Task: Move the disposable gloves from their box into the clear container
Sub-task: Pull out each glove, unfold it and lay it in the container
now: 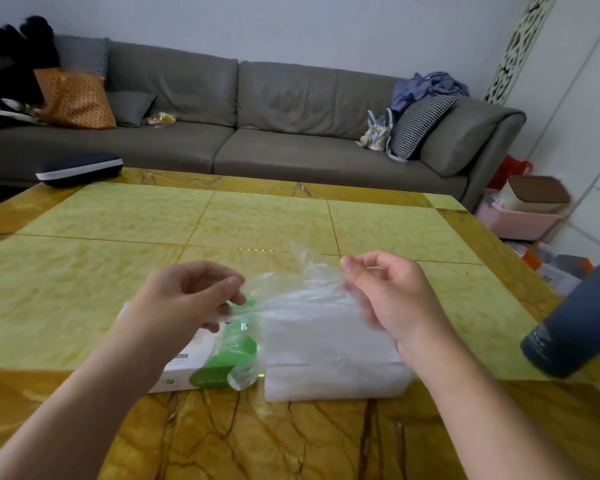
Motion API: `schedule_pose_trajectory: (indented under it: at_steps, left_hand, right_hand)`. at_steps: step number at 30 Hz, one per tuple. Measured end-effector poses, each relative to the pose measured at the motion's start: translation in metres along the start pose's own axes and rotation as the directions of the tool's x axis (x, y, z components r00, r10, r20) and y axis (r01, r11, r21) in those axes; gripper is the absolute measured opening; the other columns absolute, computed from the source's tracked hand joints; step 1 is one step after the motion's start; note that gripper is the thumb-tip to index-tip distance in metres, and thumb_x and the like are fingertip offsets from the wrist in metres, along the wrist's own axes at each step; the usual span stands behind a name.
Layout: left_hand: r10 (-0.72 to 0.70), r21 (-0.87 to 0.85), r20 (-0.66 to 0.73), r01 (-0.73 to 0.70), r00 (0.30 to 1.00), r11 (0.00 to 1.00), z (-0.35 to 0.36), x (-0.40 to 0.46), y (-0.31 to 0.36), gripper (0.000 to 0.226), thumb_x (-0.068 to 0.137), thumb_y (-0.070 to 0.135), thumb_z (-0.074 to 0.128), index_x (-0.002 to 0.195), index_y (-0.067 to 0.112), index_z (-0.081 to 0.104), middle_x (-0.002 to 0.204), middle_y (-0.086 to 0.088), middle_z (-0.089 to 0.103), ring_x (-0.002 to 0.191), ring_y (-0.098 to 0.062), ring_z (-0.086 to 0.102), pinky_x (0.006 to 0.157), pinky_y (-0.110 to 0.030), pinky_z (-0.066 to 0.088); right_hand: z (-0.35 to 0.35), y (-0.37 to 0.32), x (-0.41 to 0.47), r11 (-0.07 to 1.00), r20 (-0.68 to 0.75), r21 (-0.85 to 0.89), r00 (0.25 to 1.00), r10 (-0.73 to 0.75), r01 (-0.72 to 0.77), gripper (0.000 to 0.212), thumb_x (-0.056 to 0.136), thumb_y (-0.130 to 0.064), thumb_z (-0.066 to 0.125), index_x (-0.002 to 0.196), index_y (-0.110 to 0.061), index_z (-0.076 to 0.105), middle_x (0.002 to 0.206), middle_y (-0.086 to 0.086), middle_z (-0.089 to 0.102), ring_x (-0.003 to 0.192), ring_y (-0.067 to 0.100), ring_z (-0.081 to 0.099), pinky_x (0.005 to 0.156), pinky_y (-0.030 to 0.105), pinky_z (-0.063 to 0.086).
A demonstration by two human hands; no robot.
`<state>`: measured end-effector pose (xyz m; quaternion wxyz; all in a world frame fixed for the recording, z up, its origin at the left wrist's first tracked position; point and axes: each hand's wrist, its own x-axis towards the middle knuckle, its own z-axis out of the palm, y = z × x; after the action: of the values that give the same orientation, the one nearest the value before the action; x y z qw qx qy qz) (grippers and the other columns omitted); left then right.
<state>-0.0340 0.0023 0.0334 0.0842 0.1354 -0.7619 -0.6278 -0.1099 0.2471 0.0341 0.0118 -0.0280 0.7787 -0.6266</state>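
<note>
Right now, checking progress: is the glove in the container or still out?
Out. Both hands, left and right, pinch the glove spread above the container.

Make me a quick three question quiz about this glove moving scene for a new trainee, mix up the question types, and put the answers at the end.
1. True or false: the clear glove is stretched between the left hand and the right hand.
2. Multiple choice: the green and white glove box lies where, relative to the clear container? A) to its left B) to its right C) on top of it
3. Fill in: the dark blue cup at the right edge of the table is ____, not upright.

Key: 1 true; 2 A; 3 tilted.
</note>
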Motion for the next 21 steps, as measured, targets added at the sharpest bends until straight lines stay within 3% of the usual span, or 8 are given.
schedule_pose_trajectory:
  at_steps: [3,5,8,10,13,15,17,21]
  left_hand:
    - [0.015,-0.111,-0.103,-0.026,0.995,0.993,0.005,0.000,0.001,0.009,0.095,0.019,0.071,0.097,0.014,0.077,0.084,-0.010,0.078,0.077,-0.024,0.074,0.079,-0.035,0.062]
    - [0.013,-0.144,-0.124,-0.031,0.992,0.989,0.009,-0.001,0.003,0.008,0.096,0.021,0.071,0.097,0.016,0.077,0.083,-0.012,0.078,0.071,-0.026,0.072,0.078,-0.040,0.061]
    - [0.013,-0.126,-0.141,-0.031,0.990,0.992,0.014,-0.003,0.005,0.008,0.097,0.021,0.070,0.098,0.016,0.075,0.080,-0.012,0.076,0.062,-0.023,0.068,0.076,-0.046,0.059]
    - [0.038,-0.042,-0.213,-0.048,0.976,0.998,0.015,-0.002,0.001,0.006,0.098,0.025,0.070,0.100,0.020,0.073,0.080,-0.005,0.077,0.064,-0.017,0.070,0.072,-0.042,0.056]
    - [0.275,0.365,-0.307,-0.154,0.911,0.918,0.015,-0.005,-0.001,0.019,0.096,0.030,0.069,0.114,0.028,0.063,0.100,0.009,0.072,0.093,-0.012,0.068,0.078,-0.034,0.052]
    - [0.520,0.554,-0.220,-0.333,0.825,0.763,0.020,-0.014,0.007,0.025,0.094,0.022,0.069,0.118,0.027,0.062,0.110,0.010,0.064,0.101,-0.011,0.060,0.089,-0.032,0.050]
    - [0.653,0.593,-0.015,-0.519,0.757,0.616,0.037,-0.019,0.017,0.021,0.093,0.014,0.067,0.110,0.025,0.068,0.106,0.014,0.063,0.094,-0.003,0.060,0.082,-0.019,0.050]
    - [0.310,0.652,0.337,-0.458,0.889,0.604,0.087,-0.009,0.014,0.021,0.100,0.023,0.053,0.105,0.034,0.069,0.100,0.017,0.064,0.084,-0.003,0.062,0.071,-0.019,0.051]
  right_hand:
    - [-0.011,-0.007,-0.002,0.972,0.139,0.089,0.969,0.204,-0.217,0.048,0.088,-0.052,0.076,0.107,-0.008,0.073,0.088,0.012,0.081,0.074,0.031,0.076,0.063,0.038,0.051]
    - [-0.017,-0.005,-0.003,0.966,0.197,0.071,0.953,0.229,-0.247,0.042,0.090,-0.038,0.078,0.106,0.000,0.073,0.090,0.016,0.080,0.081,0.031,0.079,0.065,0.036,0.057]
    - [-0.021,0.004,0.001,0.980,0.064,0.065,0.981,0.184,-0.188,0.015,0.093,-0.009,0.077,0.097,0.005,0.073,0.077,0.014,0.077,0.061,0.025,0.073,0.048,0.028,0.052]
    - [-0.025,0.007,0.005,0.991,-0.041,-0.019,0.990,0.133,-0.134,0.006,0.094,-0.004,0.073,0.091,0.001,0.072,0.071,0.013,0.075,0.049,0.019,0.064,0.041,0.025,0.044]
    - [-0.032,0.011,0.010,0.975,-0.064,-0.191,0.992,0.105,-0.115,0.010,0.095,-0.006,0.071,0.085,-0.004,0.070,0.067,0.010,0.074,0.041,0.012,0.056,0.040,0.023,0.038]
    - [-0.033,0.011,0.010,0.957,-0.053,-0.254,0.990,0.132,-0.142,0.010,0.094,-0.008,0.071,0.084,-0.006,0.071,0.061,0.003,0.071,0.038,0.011,0.052,0.040,0.021,0.036]
    - [-0.030,0.010,0.009,0.934,-0.040,-0.325,0.989,0.140,-0.145,0.011,0.092,-0.010,0.070,0.083,-0.003,0.071,0.053,-0.003,0.063,0.036,0.011,0.051,0.040,0.021,0.035]
    - [-0.026,0.010,0.008,0.888,-0.024,-0.446,0.994,0.107,-0.107,0.017,0.092,-0.013,0.067,0.089,0.004,0.067,0.056,0.002,0.059,0.036,0.009,0.056,0.039,0.022,0.036]
